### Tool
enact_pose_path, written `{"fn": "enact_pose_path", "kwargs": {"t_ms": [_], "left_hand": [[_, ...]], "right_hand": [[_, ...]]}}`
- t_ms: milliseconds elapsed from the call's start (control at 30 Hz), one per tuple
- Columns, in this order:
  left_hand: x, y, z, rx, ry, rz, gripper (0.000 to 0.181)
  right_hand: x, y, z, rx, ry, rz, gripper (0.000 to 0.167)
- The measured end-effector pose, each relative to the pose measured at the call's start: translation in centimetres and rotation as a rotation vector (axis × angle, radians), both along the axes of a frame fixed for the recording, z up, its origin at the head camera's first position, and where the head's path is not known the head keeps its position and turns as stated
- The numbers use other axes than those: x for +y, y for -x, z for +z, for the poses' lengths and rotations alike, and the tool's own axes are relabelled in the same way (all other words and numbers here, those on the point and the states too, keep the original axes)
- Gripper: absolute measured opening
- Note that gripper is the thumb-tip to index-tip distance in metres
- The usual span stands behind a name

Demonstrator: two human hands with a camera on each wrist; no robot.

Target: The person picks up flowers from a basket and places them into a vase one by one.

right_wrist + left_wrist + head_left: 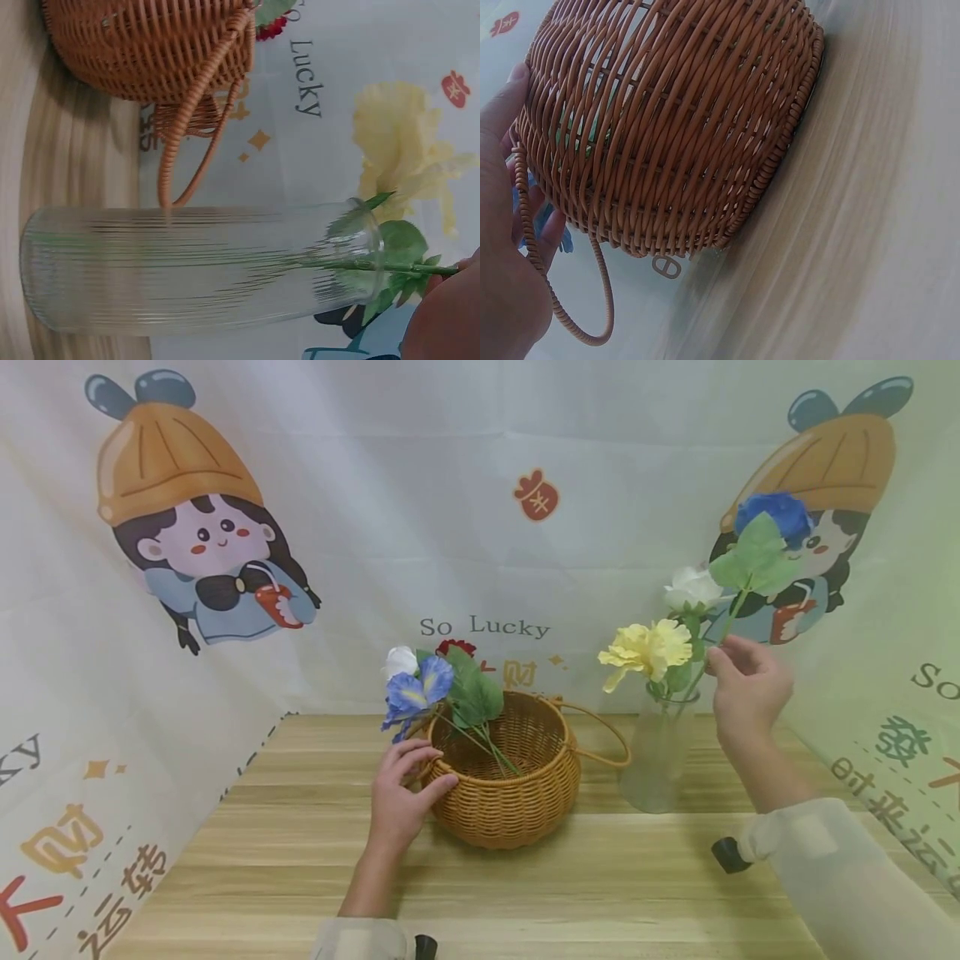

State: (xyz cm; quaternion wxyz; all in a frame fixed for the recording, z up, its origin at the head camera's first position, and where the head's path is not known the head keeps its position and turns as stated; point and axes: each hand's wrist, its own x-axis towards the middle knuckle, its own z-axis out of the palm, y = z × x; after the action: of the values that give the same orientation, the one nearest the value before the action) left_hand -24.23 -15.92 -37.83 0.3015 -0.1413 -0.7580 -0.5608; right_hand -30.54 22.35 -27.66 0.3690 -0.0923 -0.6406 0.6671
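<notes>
Pale, off-white sleeves (847, 860) lie nearest; beyond the right one, the right hand (750, 689) pinches the thin green stem (729, 625) of a blue, rounded, many-petalled flower (780, 517) with broad leaves; the tall, clear, ribbed glass vase (654, 768) stands upright just left of and below that hand, well apart from the left hand (407, 787); the right wrist view shows the stem running from the fingers through the vase's mouth; its long axis slants from lower left to upper right, bloom upward and right, against the vase's vertical; a ruffled yellow flower (651, 647) leans left out of the vase, a white flower (693, 587) above it; farther left, the left hand grips the left rim of a round, brown wicker basket (502, 814); whether its right handle (600, 717) touches the glass, I cannot tell.
</notes>
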Motion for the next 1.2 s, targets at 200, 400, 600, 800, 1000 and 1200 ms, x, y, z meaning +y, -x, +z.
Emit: {"fn": "enact_pose_path", "kwargs": {"t_ms": [200, 400, 600, 800, 1000, 1200], "left_hand": [[0.0, 0.0, 0.0, -0.005, 0.003, -0.002, 0.033], [0.0, -0.1, 0.0, -0.011, 0.004, 0.0, 0.033], [0.0, 0.0, 0.0, -0.007, 0.004, 0.001, 0.032], [0.0, 0.0, 0.0, -0.018, 0.0, 0.004, 0.032], [0.0, -0.1, 0.0, -0.02, 0.0, 0.0, 0.03], [0.0, 0.0, 0.0, -0.017, 0.006, 0.003, 0.029]], "right_hand": [[0.0, 0.1, -1.4, -0.064, -0.113, -0.043, 0.026], [-0.2, 0.3, -2.4, -0.066, -0.16, -0.064, 0.027], [-0.3, 0.5, -2.9, -0.071, -0.205, -0.096, 0.03], [-0.4, 0.8, -3.1, -0.017, -0.236, -0.128, 0.031], [-0.4, 1.1, -3.5, 0.023, -0.256, -0.139, 0.031], [-0.3, 1.1, -3.8, -0.01, -0.259, -0.109, 0.034]]}}
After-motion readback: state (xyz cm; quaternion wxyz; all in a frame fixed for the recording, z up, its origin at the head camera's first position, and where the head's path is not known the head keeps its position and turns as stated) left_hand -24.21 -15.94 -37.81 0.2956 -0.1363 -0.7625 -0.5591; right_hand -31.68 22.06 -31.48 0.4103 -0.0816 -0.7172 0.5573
